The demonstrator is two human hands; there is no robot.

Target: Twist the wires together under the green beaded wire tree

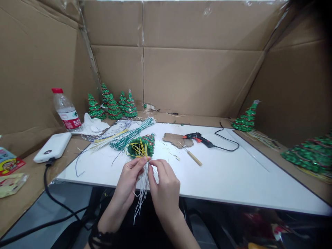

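left hand (131, 174) pinches wires (142, 186); capped bottle (68, 118), contents unclear.

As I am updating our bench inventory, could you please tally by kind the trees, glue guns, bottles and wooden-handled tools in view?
Trees: 8
Glue gun: 1
Bottle: 1
Wooden-handled tool: 1
Total: 11
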